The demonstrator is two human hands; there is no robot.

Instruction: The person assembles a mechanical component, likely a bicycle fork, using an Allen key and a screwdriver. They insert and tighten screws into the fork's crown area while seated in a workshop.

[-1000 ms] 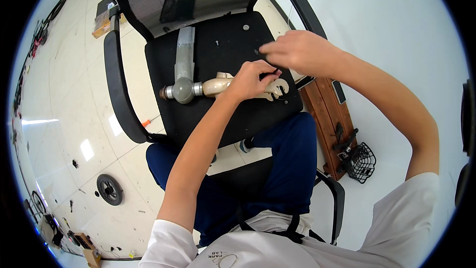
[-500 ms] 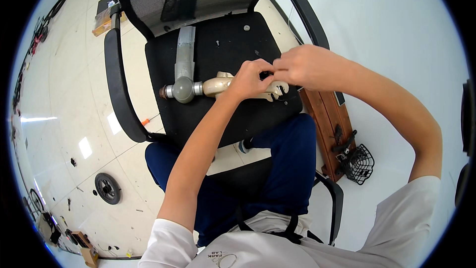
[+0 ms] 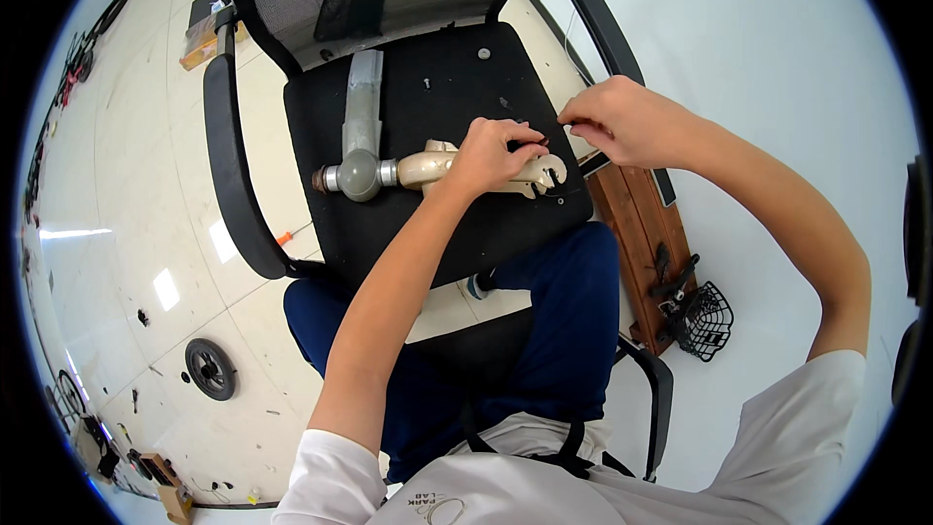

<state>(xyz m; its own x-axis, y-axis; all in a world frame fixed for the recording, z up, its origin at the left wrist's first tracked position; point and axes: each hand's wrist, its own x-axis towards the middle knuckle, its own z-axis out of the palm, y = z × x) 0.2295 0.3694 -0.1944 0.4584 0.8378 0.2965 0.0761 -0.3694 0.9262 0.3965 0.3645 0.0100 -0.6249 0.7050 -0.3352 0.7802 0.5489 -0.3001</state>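
Observation:
A grey metal tube (image 3: 363, 102) lies on the black chair seat (image 3: 437, 224), joined at a rounded grey head tube (image 3: 361, 175) to a beige fork (image 3: 420, 170). The fork points right, and its slotted ends (image 3: 552, 171) lie near the seat's right edge. My left hand (image 3: 486, 154) is closed over the fork's middle, thumb and forefinger close together beside a small dark bit. Held apart to the right, above the seat edge, my right hand (image 3: 622, 124) has its fingertips bent together in a pinch. Whatever lies between them is too small to make out.
A bolt (image 3: 426, 85), a pale round cap (image 3: 484, 54) and a small nut (image 3: 561, 201) rest on the seat. Armrests (image 3: 231, 156) flank it. Right of the chair are a brown wooden bench (image 3: 637, 224) and black wire basket (image 3: 706, 323); a wheel (image 3: 211, 369) lies left.
My right hand has moved right, away from my left hand, where their fingertips met over the fork. My left hand stays on the fork, its thumb slightly shifted.

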